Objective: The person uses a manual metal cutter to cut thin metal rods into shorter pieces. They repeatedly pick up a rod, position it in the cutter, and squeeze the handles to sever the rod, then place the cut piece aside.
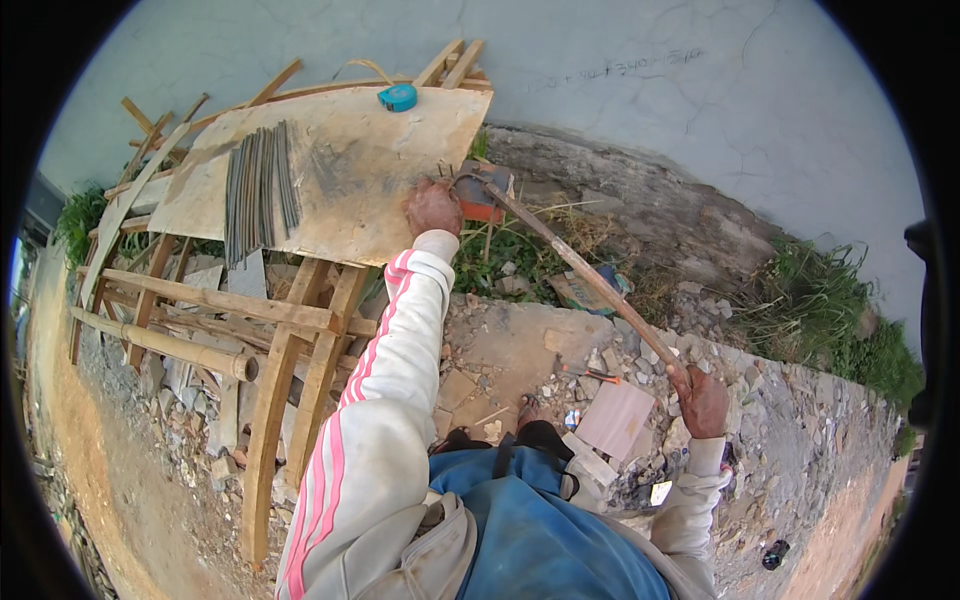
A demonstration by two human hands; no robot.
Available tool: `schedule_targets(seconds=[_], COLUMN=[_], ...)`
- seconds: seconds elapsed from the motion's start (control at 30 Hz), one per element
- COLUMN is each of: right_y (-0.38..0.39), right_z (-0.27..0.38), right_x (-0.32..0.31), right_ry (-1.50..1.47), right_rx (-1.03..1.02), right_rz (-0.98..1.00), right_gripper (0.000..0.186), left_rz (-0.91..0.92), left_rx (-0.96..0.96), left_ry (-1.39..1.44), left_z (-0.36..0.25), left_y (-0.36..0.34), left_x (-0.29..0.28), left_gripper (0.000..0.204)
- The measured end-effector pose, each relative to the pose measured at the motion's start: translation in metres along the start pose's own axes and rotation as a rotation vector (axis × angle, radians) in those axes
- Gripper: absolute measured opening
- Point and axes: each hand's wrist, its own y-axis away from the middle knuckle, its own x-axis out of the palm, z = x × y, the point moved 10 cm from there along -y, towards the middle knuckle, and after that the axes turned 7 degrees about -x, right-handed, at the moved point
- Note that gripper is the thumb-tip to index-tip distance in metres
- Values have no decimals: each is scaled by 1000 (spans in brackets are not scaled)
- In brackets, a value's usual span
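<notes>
My right hand point(705, 402) is wrapped around the lower end of a long brown bar point(590, 272), out to my right. The bar slants up and away to the left, and its curved far end meets a small dark block point(484, 184) with an orange-red side at the board's right edge. Close beside that block, my left hand point(434, 208) is closed at the edge of the plywood board point(370, 135); what its fingers hold is hidden. On the board's left part lies a bundle of thin grey metal rods point(262, 185).
A teal tape measure point(398, 97) sits at the board's far edge. Wooden trestle legs point(272, 440) and a bamboo pole point(165, 340) stand at left. Rubble, a pinkish tile point(616, 420) and an orange-handled tool point(592, 373) lie on the ground. A grey wall point(640, 100) rises behind.
</notes>
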Motion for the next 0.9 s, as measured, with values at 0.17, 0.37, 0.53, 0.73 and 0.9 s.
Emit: schedule_targets(seconds=[0.17,0.37,0.53,0.73,0.9], right_y=[47,24,1,3,-7], right_z=[30,23,8,9,1], right_x=[9,0,-17,-16,-15], right_ry=[11,-32,20,-48,3], right_rx=[119,16,-61,-66,-67], right_rz=[-20,-35,9,-4,28], right_gripper=[61,66,66,69,68], left_rz=[11,51,48,48,33], left_rx=[4,-24,-27,-15,-14], left_ry=[-11,-30,-42,-18,-16], left_z=[-1,-4,-4,-3,-4], left_y=[1,0,2,1,1], left_x=[1,-1,-5,-1,-3], left_gripper=[27,26,25,24,23])
